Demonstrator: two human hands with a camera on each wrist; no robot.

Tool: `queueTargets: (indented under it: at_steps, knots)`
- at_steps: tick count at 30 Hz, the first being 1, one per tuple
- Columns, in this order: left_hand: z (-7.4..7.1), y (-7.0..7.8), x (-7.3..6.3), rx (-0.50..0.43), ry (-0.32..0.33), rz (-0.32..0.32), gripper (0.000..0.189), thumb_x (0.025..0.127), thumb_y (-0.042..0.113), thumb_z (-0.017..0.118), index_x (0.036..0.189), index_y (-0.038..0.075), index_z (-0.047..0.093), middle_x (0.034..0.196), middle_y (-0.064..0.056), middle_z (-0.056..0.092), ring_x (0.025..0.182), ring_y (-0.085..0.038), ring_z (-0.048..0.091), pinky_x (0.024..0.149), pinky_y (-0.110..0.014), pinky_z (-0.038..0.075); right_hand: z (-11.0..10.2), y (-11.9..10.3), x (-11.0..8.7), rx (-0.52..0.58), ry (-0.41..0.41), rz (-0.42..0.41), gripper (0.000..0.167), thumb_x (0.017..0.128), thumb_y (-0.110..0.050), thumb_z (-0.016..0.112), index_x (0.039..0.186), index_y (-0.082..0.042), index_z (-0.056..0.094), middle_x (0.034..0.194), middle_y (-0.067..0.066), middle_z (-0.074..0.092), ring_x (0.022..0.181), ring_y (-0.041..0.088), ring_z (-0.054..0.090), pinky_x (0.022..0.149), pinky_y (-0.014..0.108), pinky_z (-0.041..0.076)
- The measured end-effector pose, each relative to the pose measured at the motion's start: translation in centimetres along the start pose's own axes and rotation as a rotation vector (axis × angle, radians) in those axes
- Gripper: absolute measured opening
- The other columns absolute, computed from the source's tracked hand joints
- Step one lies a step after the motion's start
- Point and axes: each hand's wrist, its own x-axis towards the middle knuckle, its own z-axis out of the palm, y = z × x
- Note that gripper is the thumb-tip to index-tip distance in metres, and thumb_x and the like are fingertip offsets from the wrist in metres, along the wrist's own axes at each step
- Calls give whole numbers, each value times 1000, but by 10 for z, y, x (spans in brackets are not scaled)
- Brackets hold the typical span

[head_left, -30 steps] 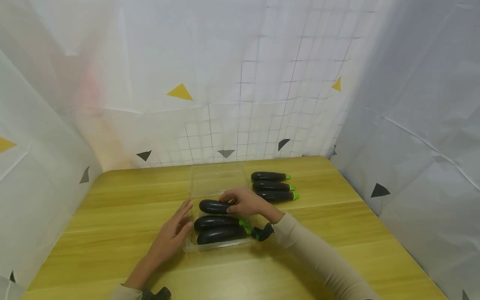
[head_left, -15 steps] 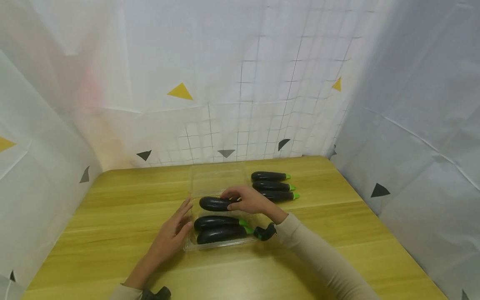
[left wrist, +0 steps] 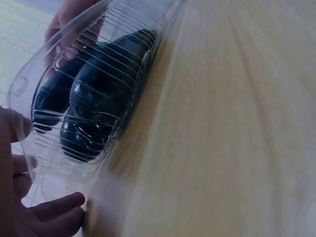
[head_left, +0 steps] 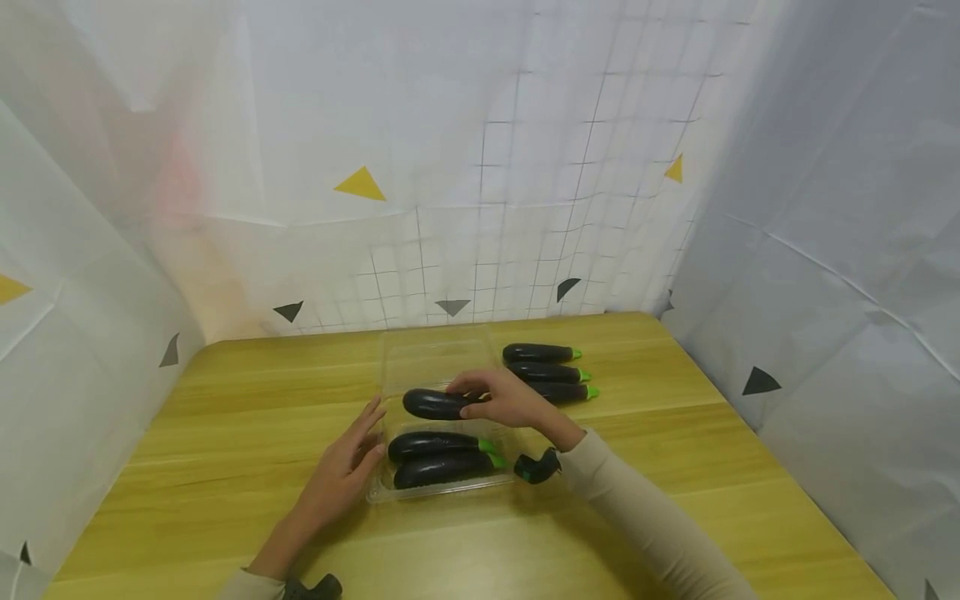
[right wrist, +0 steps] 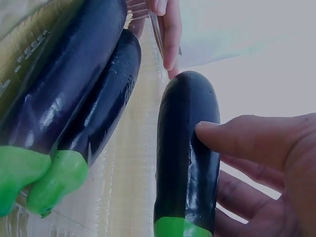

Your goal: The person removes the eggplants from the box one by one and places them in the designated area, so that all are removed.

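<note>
Eggplant, dark and glossy with a green cap: positioned over the rear part of a clear plastic box, lying lengthwise from left to right. From where I stand, I cannot tell whether its underside touches the box floor. Right hand: pinches this eggplant from the capped half, thumb on one side, fingers on the opposite side; the rounded end projects free to the left. Left hand: fingers extended and spread, touching the left wall of the box. Box contents: a middle eggplant and a front eggplant, side by side, touching, caps to the right. Box lid: folded back, flat behind the box. To the right of the lid, three more eggplants lie in a row on the wooden table, caps likewise to the right. Sleeves: beige, on both forearms. Black wrist device: below the right wrist. Backdrop: pale sheeting with yellow and dark shapes.
</note>
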Motion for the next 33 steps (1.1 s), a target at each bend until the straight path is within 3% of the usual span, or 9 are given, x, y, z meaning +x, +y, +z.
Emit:
queueTargets:
  at_steps: [11,18,26,33]
  knots:
    - [2,-2,-2,10,5,4,58,107,10,60,161,13,40,166,-15,32,125,-35,63,101,-50,51,-4,-3,-9,19,34,-11,37,99,-10,74,136,-11,68,134,4,67,121,20,64,100,44,54]
    - [0,0,0,11,4,-1,58,107,11,59,162,16,39,168,-5,30,125,-35,62,103,-46,50,-8,-6,-15,8,73,-27,38,98,-11,74,135,-11,68,132,1,67,117,16,65,100,43,54]
    - [0,1,0,12,-3,18,58,108,10,58,162,13,39,168,-12,31,125,-39,62,102,-45,52,-12,-8,-22,13,96,-24,38,97,-11,74,135,-10,68,133,0,67,118,16,65,99,38,54]
    - [0,0,0,12,-8,7,58,108,10,58,162,14,38,168,-11,29,126,-38,61,102,-45,51,-14,-12,-27,12,110,-19,38,98,-10,74,136,-9,68,133,1,67,120,18,64,100,39,54]
